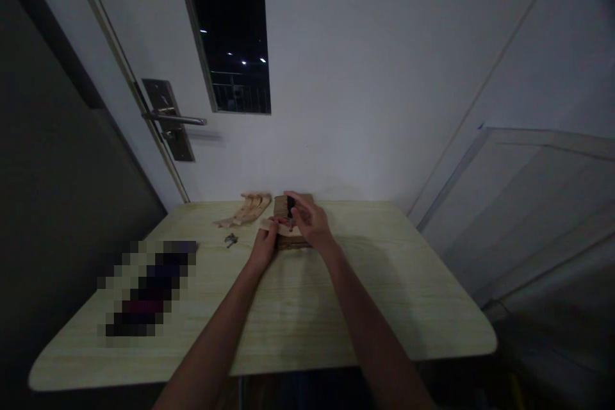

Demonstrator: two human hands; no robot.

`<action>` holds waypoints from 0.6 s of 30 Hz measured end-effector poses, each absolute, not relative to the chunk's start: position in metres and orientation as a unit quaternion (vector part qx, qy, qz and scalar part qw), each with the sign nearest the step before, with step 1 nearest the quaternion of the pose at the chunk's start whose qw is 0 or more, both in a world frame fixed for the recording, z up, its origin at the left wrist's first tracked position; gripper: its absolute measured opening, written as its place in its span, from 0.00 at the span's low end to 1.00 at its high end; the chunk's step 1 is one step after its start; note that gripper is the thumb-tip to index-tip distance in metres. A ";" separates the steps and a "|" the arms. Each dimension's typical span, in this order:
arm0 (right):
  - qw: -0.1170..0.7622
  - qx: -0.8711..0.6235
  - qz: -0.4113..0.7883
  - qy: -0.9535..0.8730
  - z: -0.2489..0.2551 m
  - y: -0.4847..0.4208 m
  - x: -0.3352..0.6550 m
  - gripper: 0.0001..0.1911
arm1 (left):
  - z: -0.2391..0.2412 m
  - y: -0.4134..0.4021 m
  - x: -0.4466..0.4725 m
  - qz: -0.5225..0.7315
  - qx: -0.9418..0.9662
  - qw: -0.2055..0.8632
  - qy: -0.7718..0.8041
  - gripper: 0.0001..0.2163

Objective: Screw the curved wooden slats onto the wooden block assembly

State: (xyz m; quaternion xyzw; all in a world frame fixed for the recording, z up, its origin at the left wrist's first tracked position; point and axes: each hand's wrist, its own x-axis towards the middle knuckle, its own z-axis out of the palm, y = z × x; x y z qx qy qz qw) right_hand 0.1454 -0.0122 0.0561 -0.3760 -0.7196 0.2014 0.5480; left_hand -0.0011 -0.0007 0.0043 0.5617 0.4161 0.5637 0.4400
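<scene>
My right hand is closed around the black handle of a screwdriver, held upright with its tip pointing down. Under the tip lies a pale wooden strip, flat across a brown block that looks like stacked cardboard. The fingers of my left hand pinch the strip near its left end, just left of the screwdriver. Whether a screw sits under the tip is too small to make out.
Several pale wooden strips lie at the back left of the table. A small heap of screws is left of my left hand. A pixelated dark object lies further left. Behind the table stands a white door with a metal handle.
</scene>
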 end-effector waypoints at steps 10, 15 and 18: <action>0.551 -0.390 0.164 -0.720 0.056 -0.009 0.145 0.19 | 0.006 -0.001 -0.002 0.556 0.585 0.422 0.413 0.21; 0.563 -0.394 0.180 -0.703 0.060 -0.013 0.144 0.17 | 0.005 -0.001 0.000 0.570 0.569 0.421 0.418 0.20; 0.558 -0.404 0.162 -0.707 0.062 -0.017 0.143 0.18 | 0.005 -0.002 0.001 0.567 0.573 0.421 0.416 0.20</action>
